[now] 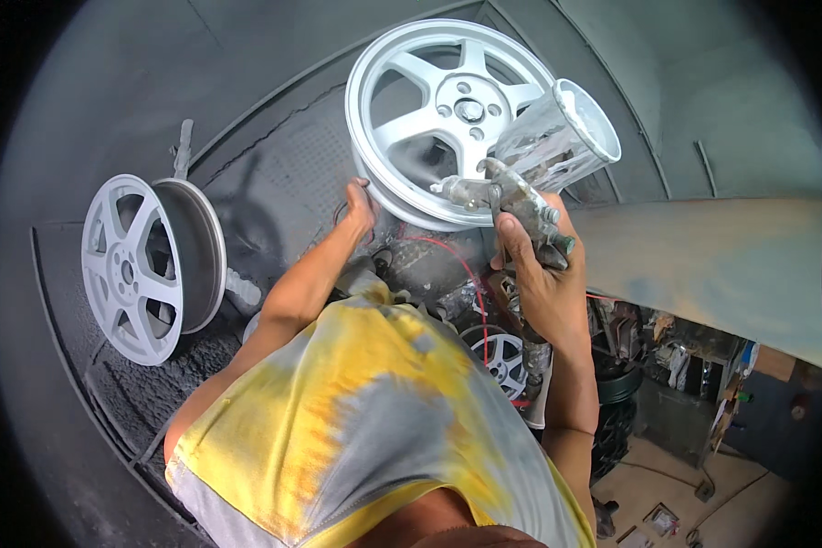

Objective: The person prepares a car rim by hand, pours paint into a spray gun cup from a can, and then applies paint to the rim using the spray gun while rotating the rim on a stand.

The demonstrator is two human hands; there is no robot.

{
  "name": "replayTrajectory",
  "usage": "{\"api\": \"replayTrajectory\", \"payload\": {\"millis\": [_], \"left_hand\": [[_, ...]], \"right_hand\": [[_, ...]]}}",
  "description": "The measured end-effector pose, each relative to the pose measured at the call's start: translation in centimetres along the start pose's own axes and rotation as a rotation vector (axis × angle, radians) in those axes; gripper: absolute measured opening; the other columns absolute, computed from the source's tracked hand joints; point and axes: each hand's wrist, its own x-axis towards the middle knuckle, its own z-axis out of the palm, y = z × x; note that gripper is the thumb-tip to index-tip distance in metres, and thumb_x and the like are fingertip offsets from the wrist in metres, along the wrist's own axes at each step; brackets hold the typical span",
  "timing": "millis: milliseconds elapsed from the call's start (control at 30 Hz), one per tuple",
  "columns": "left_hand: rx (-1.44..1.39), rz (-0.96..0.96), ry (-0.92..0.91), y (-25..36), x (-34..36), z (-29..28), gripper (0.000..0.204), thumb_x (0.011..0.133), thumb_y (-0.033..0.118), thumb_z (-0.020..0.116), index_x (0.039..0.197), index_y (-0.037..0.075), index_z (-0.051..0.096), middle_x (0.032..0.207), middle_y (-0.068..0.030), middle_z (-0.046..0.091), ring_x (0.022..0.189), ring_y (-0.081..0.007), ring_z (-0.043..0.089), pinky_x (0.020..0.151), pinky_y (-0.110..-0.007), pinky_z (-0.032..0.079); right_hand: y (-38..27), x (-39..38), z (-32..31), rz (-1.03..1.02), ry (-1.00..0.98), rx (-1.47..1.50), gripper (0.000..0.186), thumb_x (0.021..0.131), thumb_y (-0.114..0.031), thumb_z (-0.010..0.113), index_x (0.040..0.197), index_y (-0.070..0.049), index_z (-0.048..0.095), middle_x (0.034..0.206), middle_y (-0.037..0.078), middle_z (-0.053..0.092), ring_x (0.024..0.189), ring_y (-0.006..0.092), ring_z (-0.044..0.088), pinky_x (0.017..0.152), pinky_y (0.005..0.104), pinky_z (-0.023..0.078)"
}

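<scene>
A white multi-spoke car wheel rim faces me at the upper middle. My right hand is closed around a paint-smeared spray gun, thumb across its body. Its nozzle points left, over the lower part of the rim, where a faint mist hangs. On the gun sits a clear cup with a white edge, streaked with white paint. At the rim's lower left edge is my left hand, its fingers curled against the barrel and partly hidden.
A second white wheel rim stands at the left on a support. Below the gun, a red hose runs down past another wheel rim. Cluttered shelving stands at the lower right, beside a pale panel.
</scene>
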Motion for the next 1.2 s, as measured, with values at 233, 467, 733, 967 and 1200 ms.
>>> {"api": "replayTrajectory", "payload": {"millis": [233, 467, 733, 967, 1200], "left_hand": [[0.228, -0.281, -0.08, -5.8, -9.7, 2.1, 0.041, 0.088, 0.027, 0.047, 0.121, 0.006, 0.061, 0.133, -0.0146, 0.066, 0.117, -0.0288, 0.064, 0.104, -0.047, 0.051], [0.469, -0.478, -0.266, -7.4, -10.4, 1.9, 0.045, 0.086, 0.024, 0.05, 0.125, 0.003, 0.061, 0.137, -0.0159, 0.063, 0.125, -0.0312, 0.058, 0.109, -0.049, 0.047], [0.375, -0.379, -0.148, -4.5, -7.8, -0.8, 0.032, 0.086, 0.02, 0.05, 0.111, 0.003, 0.06, 0.123, -0.0166, 0.067, 0.124, -0.0342, 0.062, 0.11, -0.049, 0.048], [0.296, -0.182, -0.051, 0.6, -5.9, 1.5, 0.025, 0.09, 0.02, 0.046, 0.106, 0.007, 0.059, 0.113, -0.0159, 0.071, 0.111, -0.0319, 0.068, 0.101, -0.051, 0.053], [0.166, -0.116, 0.0, 3.2, 1.8, -0.6, 0.035, 0.089, 0.021, 0.043, 0.112, 0.002, 0.061, 0.115, -0.0167, 0.073, 0.107, -0.0317, 0.071, 0.102, -0.051, 0.054]], "right_hand": [[-0.1, 0.9, -2.3, -0.073, 0.199, -0.238, 0.025, 0.106, -0.02, 0.069, 0.121, -0.001, 0.063, 0.08, 0.001, 0.062, 0.069, 0.0073, 0.056, 0.062, 0.0262, 0.047], [1.6, 0.9, -2.6, -0.092, 0.164, -0.247, 0.024, 0.106, -0.018, 0.069, 0.121, 0.0, 0.064, 0.083, -0.001, 0.062, 0.071, 0.0067, 0.054, 0.062, 0.0255, 0.046], [-0.2, -0.9, -2.6, 0.075, 0.107, -0.197, 0.026, 0.105, -0.021, 0.069, 0.121, 0.0, 0.064, 0.079, 0.0, 0.062, 0.069, 0.0082, 0.058, 0.062, 0.028, 0.049], [0.0, 0.2, -4.0, -0.022, 0.313, -0.264, 0.025, 0.106, -0.022, 0.069, 0.117, -0.001, 0.063, 0.079, 0.001, 0.06, 0.069, 0.0077, 0.054, 0.063, 0.0281, 0.047], [0.9, -0.3, -2.0, -0.009, 0.072, -0.11, 0.024, 0.106, -0.02, 0.069, 0.121, -0.002, 0.065, 0.08, -0.001, 0.059, 0.069, 0.0074, 0.051, 0.063, 0.0267, 0.045]]}}
